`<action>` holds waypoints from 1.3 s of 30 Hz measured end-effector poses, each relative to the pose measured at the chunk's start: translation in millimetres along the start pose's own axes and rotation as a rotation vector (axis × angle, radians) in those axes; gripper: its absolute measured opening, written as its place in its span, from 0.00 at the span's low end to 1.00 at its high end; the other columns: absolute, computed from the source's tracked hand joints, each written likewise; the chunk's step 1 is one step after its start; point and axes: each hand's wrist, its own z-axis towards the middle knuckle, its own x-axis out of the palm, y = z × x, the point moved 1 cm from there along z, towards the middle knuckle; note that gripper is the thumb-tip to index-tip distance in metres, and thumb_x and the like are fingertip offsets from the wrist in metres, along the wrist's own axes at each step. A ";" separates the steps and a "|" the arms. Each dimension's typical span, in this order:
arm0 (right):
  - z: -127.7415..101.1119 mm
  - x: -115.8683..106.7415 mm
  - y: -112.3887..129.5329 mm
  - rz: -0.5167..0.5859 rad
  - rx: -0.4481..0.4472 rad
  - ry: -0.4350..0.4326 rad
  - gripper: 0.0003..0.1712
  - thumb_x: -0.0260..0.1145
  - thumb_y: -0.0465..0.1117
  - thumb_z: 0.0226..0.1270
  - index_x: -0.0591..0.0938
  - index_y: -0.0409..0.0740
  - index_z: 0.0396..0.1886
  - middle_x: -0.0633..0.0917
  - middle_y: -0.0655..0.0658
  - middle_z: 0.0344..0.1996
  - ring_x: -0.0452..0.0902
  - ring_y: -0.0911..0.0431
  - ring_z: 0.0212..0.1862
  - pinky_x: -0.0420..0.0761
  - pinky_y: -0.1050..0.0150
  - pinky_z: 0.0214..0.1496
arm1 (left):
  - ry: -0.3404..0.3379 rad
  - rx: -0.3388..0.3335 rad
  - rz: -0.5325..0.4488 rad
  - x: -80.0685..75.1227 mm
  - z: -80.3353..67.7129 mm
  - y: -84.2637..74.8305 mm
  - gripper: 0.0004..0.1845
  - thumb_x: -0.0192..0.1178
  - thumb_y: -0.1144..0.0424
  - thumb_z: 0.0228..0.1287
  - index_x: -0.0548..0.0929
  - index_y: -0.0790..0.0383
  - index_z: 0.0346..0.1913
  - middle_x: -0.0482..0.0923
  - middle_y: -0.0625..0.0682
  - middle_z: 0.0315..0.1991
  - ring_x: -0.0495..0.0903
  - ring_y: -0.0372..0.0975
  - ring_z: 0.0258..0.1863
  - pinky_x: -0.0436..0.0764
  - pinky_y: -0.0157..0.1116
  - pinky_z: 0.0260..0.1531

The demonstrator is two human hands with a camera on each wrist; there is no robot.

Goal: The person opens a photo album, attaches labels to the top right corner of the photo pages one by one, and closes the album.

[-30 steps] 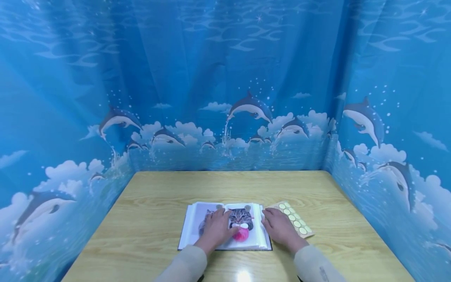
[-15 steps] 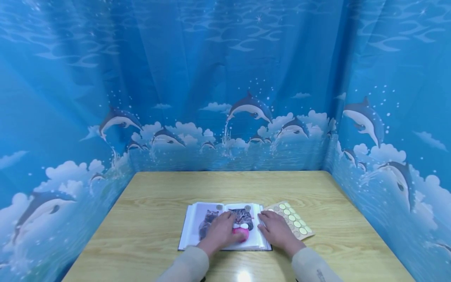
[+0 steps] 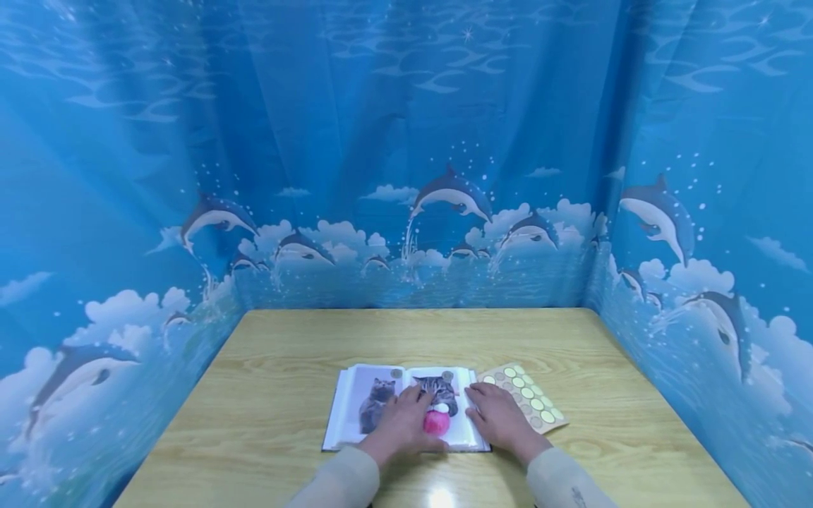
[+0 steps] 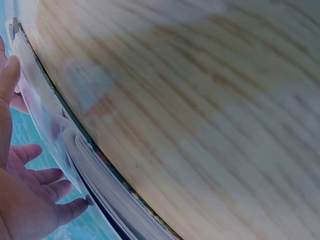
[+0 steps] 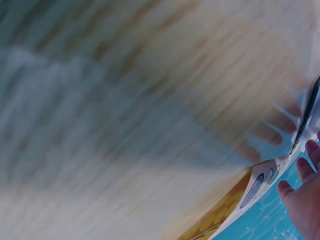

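An open picture book (image 3: 345, 416) lies on the table, with a grey cat picture on its left page and a tabby cat with pink yarn on its right. My left hand (image 3: 401, 425) lies over the middle and lower right page, fingers extended and thumb near the bottom edge. At the book's right edge, my right hand (image 3: 500, 415) has relaxed fingers touching the page side. Beneath and beside that hand is a tan sheet (image 3: 540, 403) of round pale stickers. In the left wrist view, the hand's fingers (image 4: 47, 192) spread over the white page stack (image 4: 107, 187).
One round grey sticker (image 3: 396, 373) shows atop the left page and another round sticker (image 3: 447, 376) atop the right. The wood-grain table (image 3: 267, 395) is bounded by blue dolphin curtains (image 3: 406, 176) at the back and both sides.
My left hand has slid right and toward me across the book, uncovering the grey cat. My right hand has shifted slightly left, showing more of the sticker sheet.
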 end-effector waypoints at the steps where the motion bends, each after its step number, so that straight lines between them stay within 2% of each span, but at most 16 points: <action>1: -0.2 0.3 -0.2 -0.002 0.002 0.004 0.28 0.60 0.46 0.73 0.74 0.34 0.65 0.74 0.34 0.65 0.65 0.38 0.68 0.61 0.39 0.71 | 0.001 0.003 0.003 0.2 -0.2 -0.4 0.59 0.72 0.30 0.40 0.65 0.56 0.74 0.58 0.62 0.74 0.59 0.55 0.72 0.59 0.59 0.69; 6: -1.3 0.0 0.4 0.001 0.012 0.012 0.29 0.60 0.47 0.73 0.74 0.35 0.66 0.73 0.35 0.66 0.64 0.38 0.69 0.60 0.39 0.71 | 0.001 0.012 -0.012 0.9 -1.4 -1.6 0.58 0.74 0.32 0.38 0.66 0.56 0.73 0.59 0.63 0.74 0.59 0.56 0.72 0.59 0.60 0.69; 18: -0.1 0.4 0.3 -0.015 0.013 0.018 0.29 0.61 0.48 0.72 0.74 0.36 0.66 0.73 0.36 0.66 0.64 0.39 0.69 0.60 0.39 0.71 | 0.018 0.022 -0.043 -3.3 -3.3 -0.7 0.55 0.72 0.33 0.44 0.65 0.54 0.74 0.58 0.61 0.75 0.58 0.54 0.73 0.57 0.60 0.69; 27: 1.4 0.9 0.6 -0.002 0.010 0.007 0.29 0.62 0.48 0.71 0.75 0.35 0.65 0.74 0.35 0.65 0.65 0.39 0.68 0.62 0.38 0.70 | -0.007 0.048 -0.020 -12.8 -7.0 -0.8 0.51 0.71 0.35 0.47 0.66 0.52 0.74 0.62 0.58 0.73 0.62 0.53 0.71 0.62 0.57 0.68; 39: 0.1 -1.1 2.6 0.002 0.000 0.011 0.28 0.62 0.46 0.71 0.75 0.34 0.64 0.74 0.33 0.64 0.66 0.37 0.67 0.63 0.38 0.69 | -0.069 0.129 0.008 -21.1 -13.7 6.8 0.43 0.69 0.36 0.52 0.72 0.52 0.70 0.69 0.57 0.69 0.69 0.51 0.67 0.69 0.53 0.65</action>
